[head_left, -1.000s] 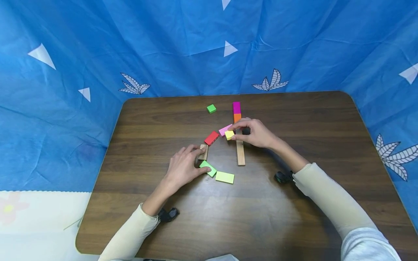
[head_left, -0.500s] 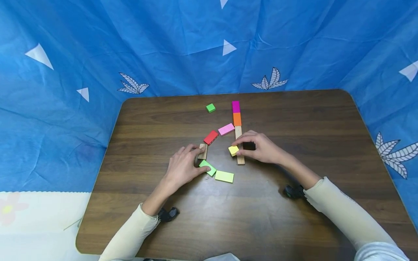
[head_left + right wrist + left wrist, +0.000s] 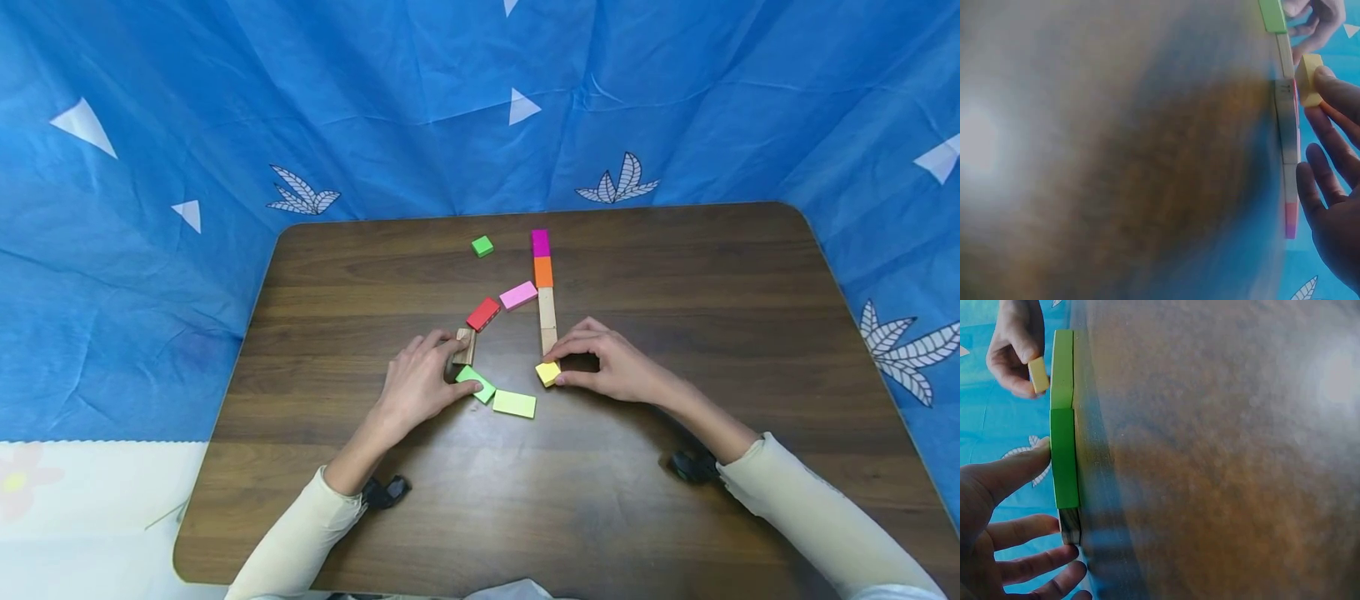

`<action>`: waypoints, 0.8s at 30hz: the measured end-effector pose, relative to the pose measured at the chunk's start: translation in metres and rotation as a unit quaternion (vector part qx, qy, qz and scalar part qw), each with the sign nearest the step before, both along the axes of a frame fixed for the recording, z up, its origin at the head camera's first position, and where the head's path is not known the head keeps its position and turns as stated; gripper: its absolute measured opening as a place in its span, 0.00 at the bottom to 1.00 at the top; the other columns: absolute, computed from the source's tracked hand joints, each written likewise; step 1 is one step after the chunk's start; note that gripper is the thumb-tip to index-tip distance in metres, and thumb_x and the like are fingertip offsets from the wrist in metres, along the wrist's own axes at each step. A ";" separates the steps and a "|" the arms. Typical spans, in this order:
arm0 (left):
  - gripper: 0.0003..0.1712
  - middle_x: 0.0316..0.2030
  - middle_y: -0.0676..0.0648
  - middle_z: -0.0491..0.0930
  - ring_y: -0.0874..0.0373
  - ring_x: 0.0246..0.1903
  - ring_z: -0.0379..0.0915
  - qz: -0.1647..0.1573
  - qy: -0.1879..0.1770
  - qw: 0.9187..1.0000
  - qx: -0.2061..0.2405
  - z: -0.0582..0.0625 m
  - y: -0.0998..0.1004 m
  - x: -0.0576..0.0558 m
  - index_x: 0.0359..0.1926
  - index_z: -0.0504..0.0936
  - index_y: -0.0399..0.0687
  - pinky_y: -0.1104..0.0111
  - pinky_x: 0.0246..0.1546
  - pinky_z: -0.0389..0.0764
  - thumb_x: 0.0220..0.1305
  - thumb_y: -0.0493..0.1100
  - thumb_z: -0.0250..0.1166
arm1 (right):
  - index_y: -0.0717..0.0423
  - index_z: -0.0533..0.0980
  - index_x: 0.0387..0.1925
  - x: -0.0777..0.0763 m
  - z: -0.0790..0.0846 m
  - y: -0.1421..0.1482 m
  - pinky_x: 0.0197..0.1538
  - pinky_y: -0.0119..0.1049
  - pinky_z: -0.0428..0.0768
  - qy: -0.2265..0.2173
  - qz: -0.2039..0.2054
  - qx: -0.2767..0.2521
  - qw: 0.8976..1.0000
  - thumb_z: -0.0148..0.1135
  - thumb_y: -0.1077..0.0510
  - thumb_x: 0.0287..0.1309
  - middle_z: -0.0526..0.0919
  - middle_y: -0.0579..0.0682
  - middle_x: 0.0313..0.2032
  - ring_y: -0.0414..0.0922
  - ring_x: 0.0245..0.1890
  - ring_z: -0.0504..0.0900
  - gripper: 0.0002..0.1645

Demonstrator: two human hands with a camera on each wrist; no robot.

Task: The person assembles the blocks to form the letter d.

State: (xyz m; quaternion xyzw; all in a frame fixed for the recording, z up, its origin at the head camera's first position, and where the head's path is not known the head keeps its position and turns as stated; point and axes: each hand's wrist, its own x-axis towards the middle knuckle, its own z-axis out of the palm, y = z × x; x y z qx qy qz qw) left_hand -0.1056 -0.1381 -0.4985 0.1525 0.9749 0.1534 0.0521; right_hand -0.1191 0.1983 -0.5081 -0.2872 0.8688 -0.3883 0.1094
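My right hand (image 3: 618,364) pinches a small yellow block (image 3: 547,374) between thumb and fingertips, over the near end of a line of wooden blocks (image 3: 547,310). In the right wrist view the yellow block (image 3: 1309,80) is raised above that line. My left hand (image 3: 422,381) lies with fingers spread, its thumb on a green block (image 3: 476,384) and its index fingertip at a brown wooden block (image 3: 465,347). A yellow-green block (image 3: 514,404) lies end to end with the green one, as the left wrist view also shows.
From the brown block, a red block (image 3: 483,314) and a pink block (image 3: 518,295) slant up towards the line. An orange block (image 3: 543,272) and a magenta block (image 3: 541,242) stand at its far end. A small bright green block (image 3: 482,246) lies apart on the brown table (image 3: 675,275).
My right hand has carried the yellow block from beside the pink block towards me, to the near end of the wooden line. My left hand has stayed in place.
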 end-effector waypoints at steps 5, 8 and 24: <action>0.43 0.62 0.49 0.82 0.47 0.51 0.81 -0.001 0.000 1.000 0.000 0.000 0.000 0.000 0.68 0.84 0.59 0.48 0.38 0.87 0.54 0.67 0.83 | 0.34 0.89 0.54 0.011 -0.002 0.002 0.56 0.45 0.79 -0.003 0.002 0.015 1.000 0.84 0.50 0.57 0.90 0.33 0.52 0.37 0.54 0.72 0.23; 0.44 0.62 0.48 0.82 0.46 0.52 0.81 0.000 0.000 1.000 -0.002 0.000 0.000 0.000 0.69 0.84 0.59 0.47 0.38 0.87 0.54 0.67 0.82 | 0.33 0.89 0.54 0.016 -0.003 0.002 0.53 0.43 0.78 0.001 0.009 0.021 1.000 0.84 0.49 0.57 0.90 0.32 0.52 0.35 0.52 0.71 0.23; 0.44 0.63 0.49 0.81 0.46 0.52 0.81 0.001 -0.005 1.000 -0.009 0.000 0.001 -0.001 0.70 0.83 0.59 0.47 0.39 0.87 0.54 0.68 0.82 | 0.31 0.89 0.52 0.023 -0.007 -0.002 0.51 0.35 0.68 0.009 0.049 0.024 0.998 0.82 0.51 0.59 0.89 0.26 0.53 0.34 0.47 0.67 0.20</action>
